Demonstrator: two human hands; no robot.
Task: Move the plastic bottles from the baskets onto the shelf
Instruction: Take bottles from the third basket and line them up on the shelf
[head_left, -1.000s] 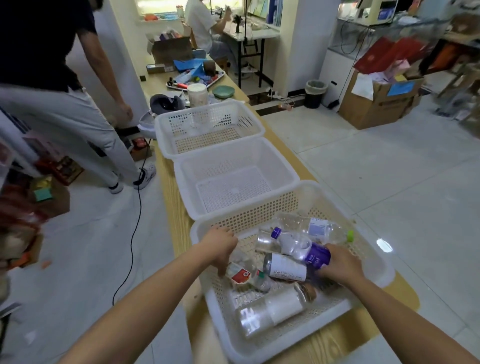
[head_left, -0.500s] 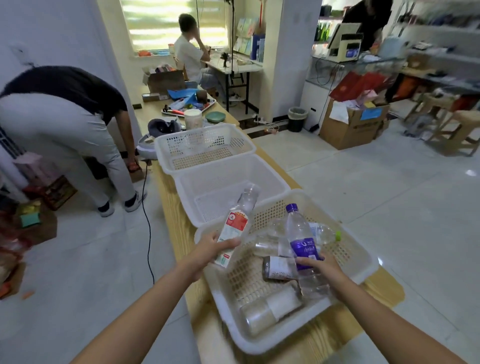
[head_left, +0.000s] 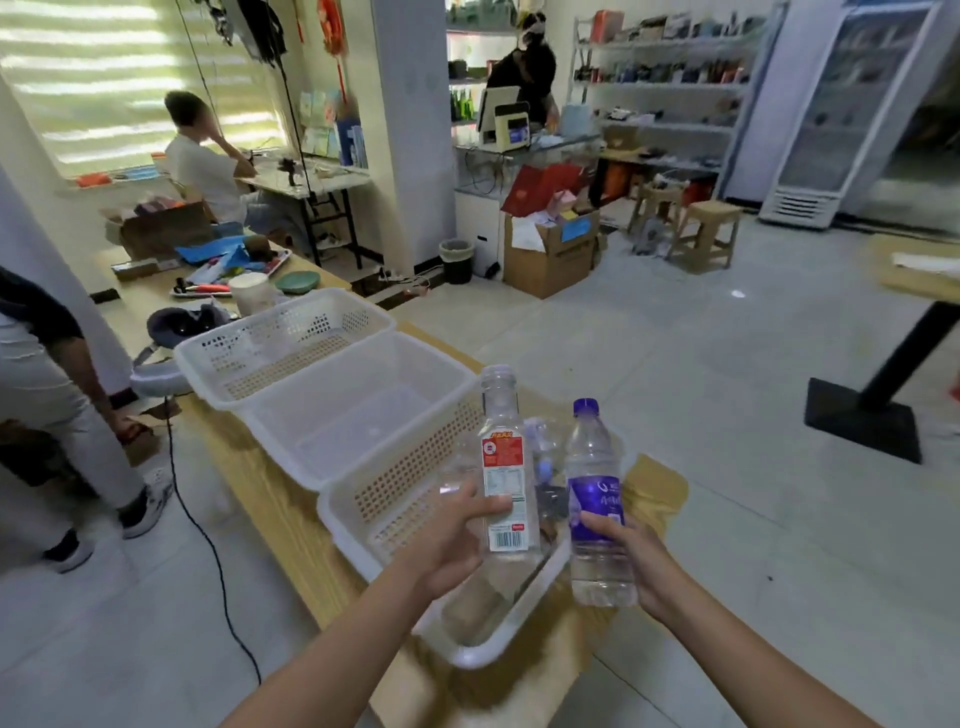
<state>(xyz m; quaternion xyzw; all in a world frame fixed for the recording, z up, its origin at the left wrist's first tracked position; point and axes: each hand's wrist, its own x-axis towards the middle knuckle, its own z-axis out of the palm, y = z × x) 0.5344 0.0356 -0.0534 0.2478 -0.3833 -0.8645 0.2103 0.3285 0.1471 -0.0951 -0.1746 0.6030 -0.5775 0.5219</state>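
I am gripping upright (ready for shelving) a red-labelled clear plastic bottle (head_left: 503, 467) in my left hand (head_left: 451, 543) and a purple-capped clear bottle (head_left: 595, 501) in my right hand (head_left: 644, 564), fingers (head_left: 480, 508) wrapping each.

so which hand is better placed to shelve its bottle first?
Right, marginally. Left hand grips the red-label bottle, right hand the purple-label bottle, both upright, clear of the near basket. The shelf stands across the room to the right, the right hand's side.
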